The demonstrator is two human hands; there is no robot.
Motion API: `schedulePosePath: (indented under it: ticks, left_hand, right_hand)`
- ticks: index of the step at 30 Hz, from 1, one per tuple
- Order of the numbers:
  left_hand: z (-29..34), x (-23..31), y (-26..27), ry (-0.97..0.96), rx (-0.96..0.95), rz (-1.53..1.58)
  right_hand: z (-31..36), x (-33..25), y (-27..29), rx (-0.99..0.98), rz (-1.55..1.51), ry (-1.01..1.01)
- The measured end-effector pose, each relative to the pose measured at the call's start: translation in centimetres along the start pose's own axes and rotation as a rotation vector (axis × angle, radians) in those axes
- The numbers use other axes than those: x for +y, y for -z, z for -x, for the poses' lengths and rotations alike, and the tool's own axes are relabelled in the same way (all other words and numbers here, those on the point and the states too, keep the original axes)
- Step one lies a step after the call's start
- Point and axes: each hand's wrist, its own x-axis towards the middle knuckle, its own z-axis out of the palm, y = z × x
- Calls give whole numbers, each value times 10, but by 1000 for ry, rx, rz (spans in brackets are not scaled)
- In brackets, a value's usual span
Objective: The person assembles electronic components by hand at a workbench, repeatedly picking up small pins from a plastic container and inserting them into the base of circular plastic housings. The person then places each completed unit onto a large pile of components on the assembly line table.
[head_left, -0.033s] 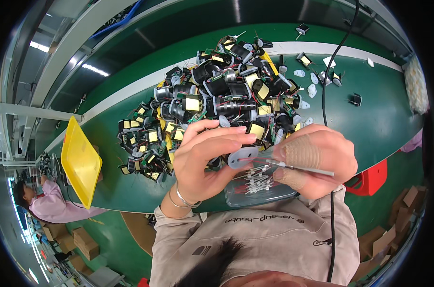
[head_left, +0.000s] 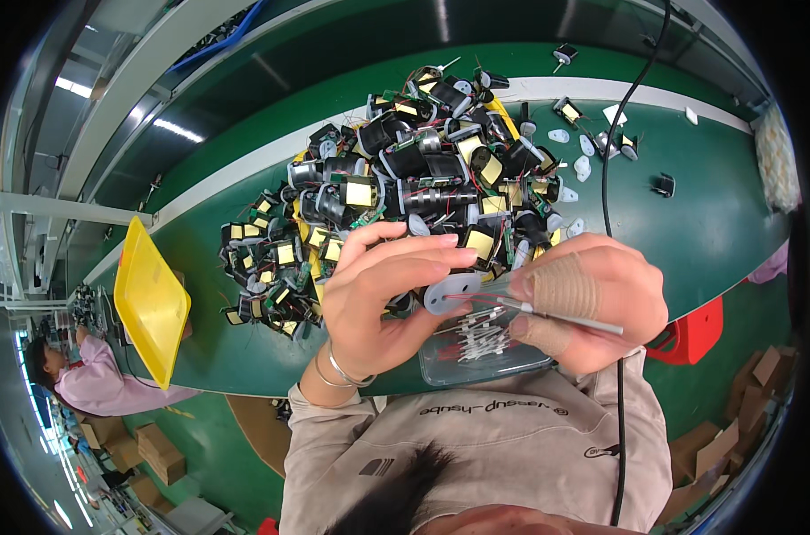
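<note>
Motor part with a pale round disc end [head_left: 448, 292] sits pinched in the left hand [head_left: 383, 299], fingers curled around it above the table's near edge. Right hand [head_left: 592, 303], forefinger wrapped in tan tape, grips a thin metal rod-like tool [head_left: 566, 317] closed tight, its tip at the disc. Judged step: working fine wires at the disc (detail too small to confirm); next calls for steady aim. Clear plastic tray [head_left: 485, 361] of pins lies below; heap of black coils [head_left: 396, 196] behind on green belt [head_left: 708, 232].
</note>
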Motion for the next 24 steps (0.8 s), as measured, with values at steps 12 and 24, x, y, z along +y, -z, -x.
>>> schedulePosePath:
  ticks: [12, 24]
  left_hand:
    - [0, -1, -1, -85, 25, -166]
    - [1, 0, 1, -85, 53, -130]
  right_hand:
    - [6, 3, -2, 2, 2, 210]
    - [10, 3, -8, 55, 61, 311]
